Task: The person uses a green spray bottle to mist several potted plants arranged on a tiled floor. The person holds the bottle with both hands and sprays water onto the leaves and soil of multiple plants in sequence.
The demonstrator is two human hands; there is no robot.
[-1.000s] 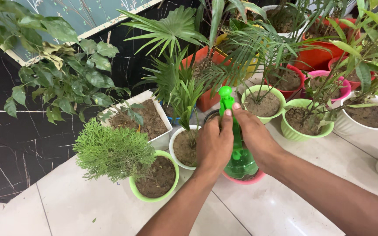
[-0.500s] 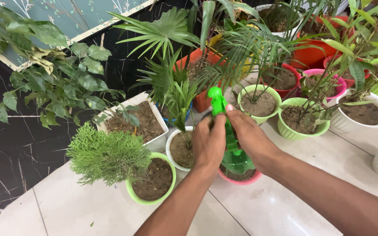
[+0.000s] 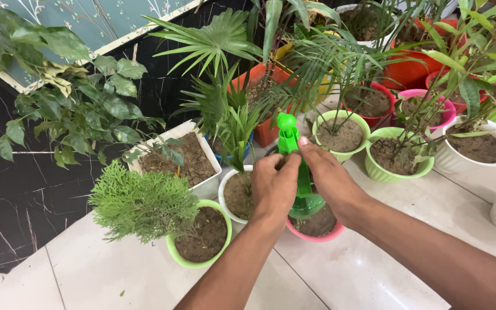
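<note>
Feathery conifer in green pot at left. Left hand and right hand both clamped round green spray bottle, held over pink pot. Risk: tilted bottle slipping, crushing small palm alongside.

Both hands, left hand and right hand, clasped around green spray bottle above pink pot of soil.
</note>
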